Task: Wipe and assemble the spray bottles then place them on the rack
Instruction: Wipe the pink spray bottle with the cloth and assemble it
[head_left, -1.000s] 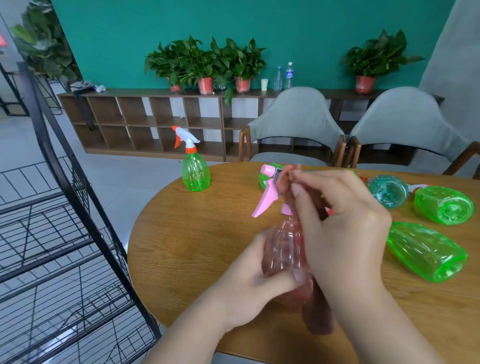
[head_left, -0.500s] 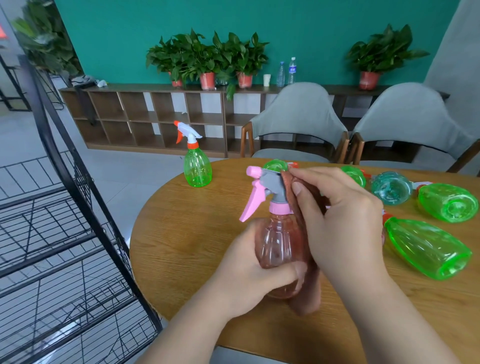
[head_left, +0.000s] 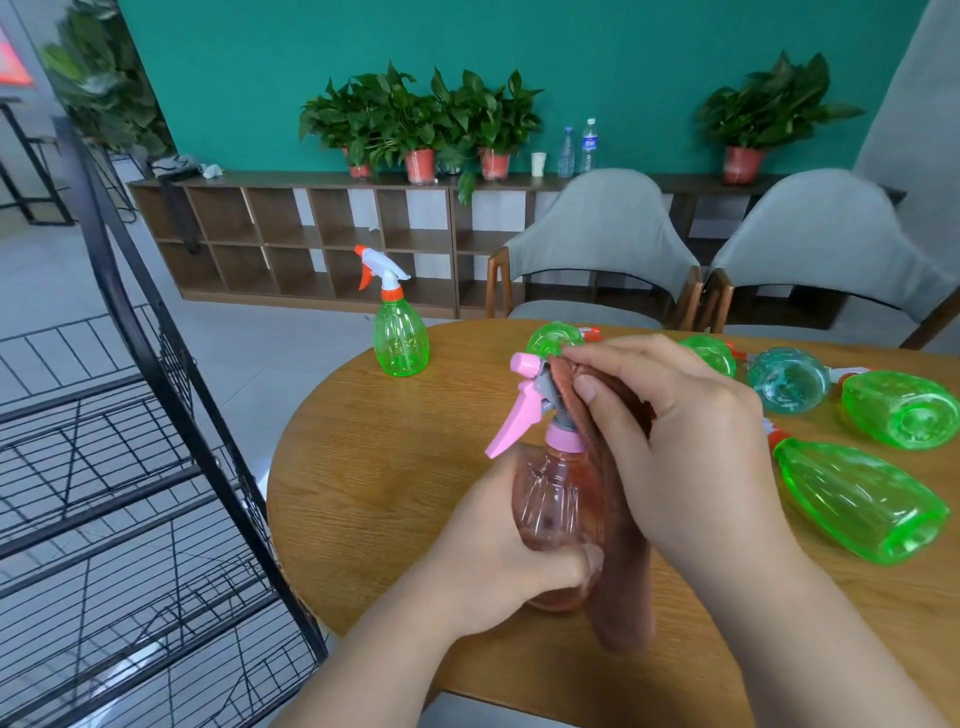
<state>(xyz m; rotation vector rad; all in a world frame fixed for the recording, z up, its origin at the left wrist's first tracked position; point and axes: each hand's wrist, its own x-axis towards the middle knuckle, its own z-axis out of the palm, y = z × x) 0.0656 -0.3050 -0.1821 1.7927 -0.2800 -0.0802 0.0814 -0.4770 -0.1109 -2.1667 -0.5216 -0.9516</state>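
Teal wall, potted plants and two grey chairs back a round wooden table (head_left: 363, 467). The black wire rack (head_left: 130, 467) stands at the near left, and no bottle shows on its shelves. At the near middle of the table the left hand (head_left: 498, 561) is wrapped round the body of the pink spray bottle (head_left: 550, 499), holding it upright. Its pink trigger head (head_left: 524, 410) is already fitted. The right hand (head_left: 675, 447) pinches a brown cloth (head_left: 618, 571) against the head and neck, and the cloth hangs down the bottle's right side. This bottle looks assembled and mid-wipe. One green bottle (head_left: 401, 338) stands assembled at the far left edge. To the right, several green bottles (head_left: 857, 499) and a teal one (head_left: 787, 379) lie on their sides; I cannot tell whether they are wiped. Racking seems not yet begun.
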